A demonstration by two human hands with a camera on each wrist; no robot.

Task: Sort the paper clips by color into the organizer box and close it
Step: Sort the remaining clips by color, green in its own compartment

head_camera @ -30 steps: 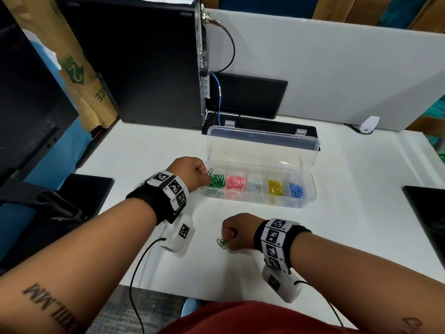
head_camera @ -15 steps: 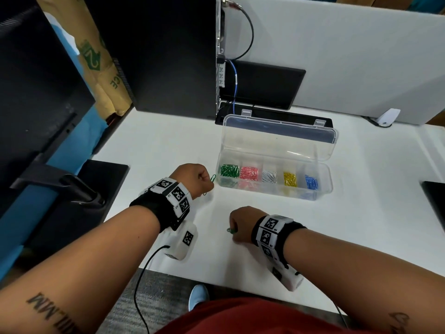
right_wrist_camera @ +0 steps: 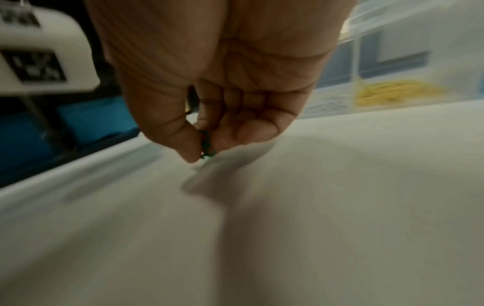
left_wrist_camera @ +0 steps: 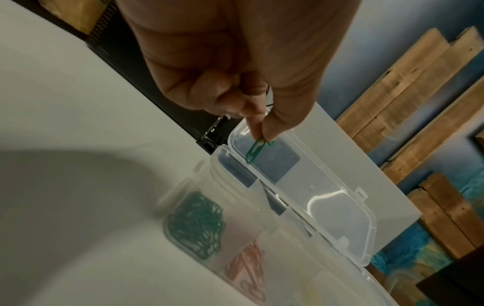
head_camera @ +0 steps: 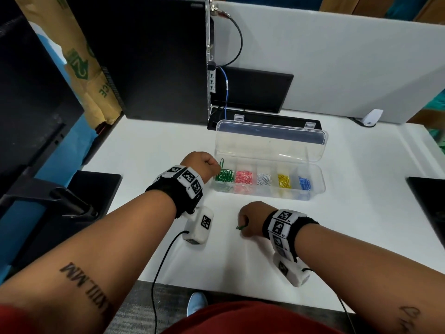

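A clear organizer box [head_camera: 267, 192] stands open on the white desk, its lid [head_camera: 272, 143] tipped back. Its compartments hold green [head_camera: 224, 175], red [head_camera: 243, 176], white [head_camera: 264, 179], yellow [head_camera: 284, 181] and blue [head_camera: 304, 183] clips. My left hand [head_camera: 204, 165] pinches one green paper clip [left_wrist_camera: 255, 150] between thumb and finger, just above the green compartment [left_wrist_camera: 196, 222] at the box's left end. My right hand [head_camera: 250, 219] is down near the desk in front of the box and pinches another green clip [right_wrist_camera: 207, 146]; its end shows as the green clip [head_camera: 240, 227] by the fingers.
A black computer tower [head_camera: 154, 56] with cables stands behind the box, next to a white partition [head_camera: 337, 63]. A black device [head_camera: 250, 92] leans on the partition. Dark pads lie at the desk's left [head_camera: 96, 189] and right [head_camera: 428, 196] edges.
My left hand has carried its green clip back up over the green compartment. My right hand has stayed in front of the box with its green clip, closing round it.
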